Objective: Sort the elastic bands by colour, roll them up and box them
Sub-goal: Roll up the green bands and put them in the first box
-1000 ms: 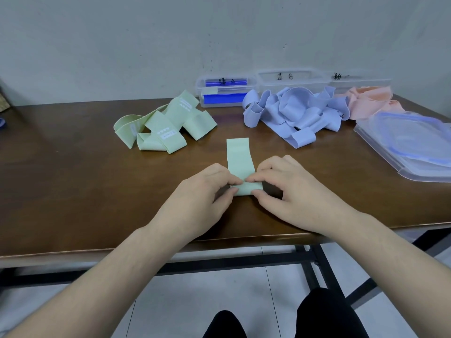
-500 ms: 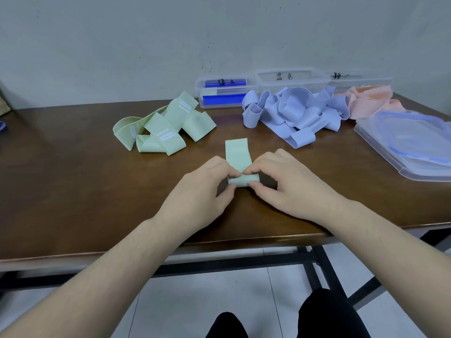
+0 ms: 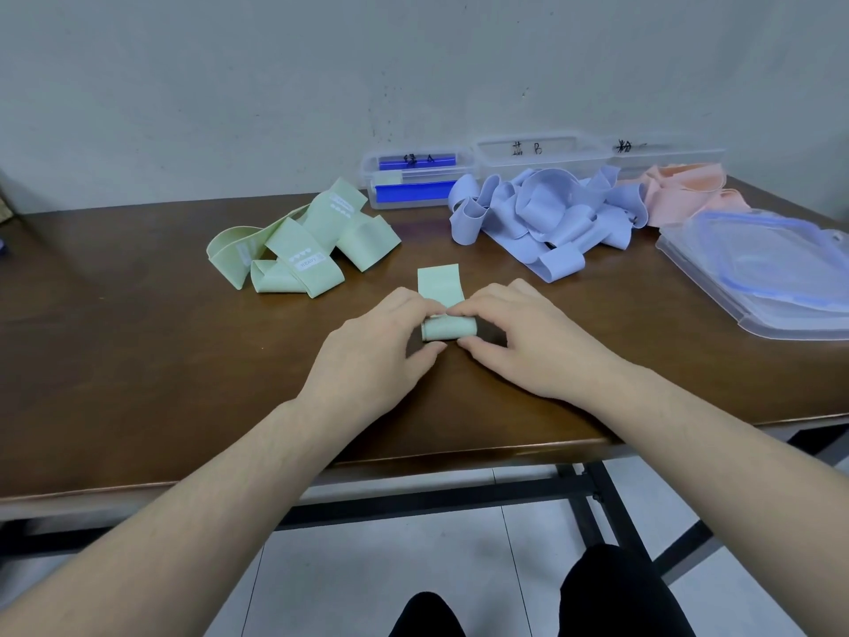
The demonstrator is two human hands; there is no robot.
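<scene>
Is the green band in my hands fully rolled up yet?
Partly rolled. Both hands, left and right, pinch the green band as a short roll, and a flat tail lies unrolled beyond it.

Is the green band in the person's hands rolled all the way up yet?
No, a flat stretch of the green band lies unrolled on the table beyond the fingers.

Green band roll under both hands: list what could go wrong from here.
1. Both hands, left hand and right hand, only pinch the green band roll; if the fingers ease off, it may spring open.
2. The flat tail is not yet wound, so uneven pressure could skew the roll.
3. The green pile lies loose nearby and might snag.
</scene>
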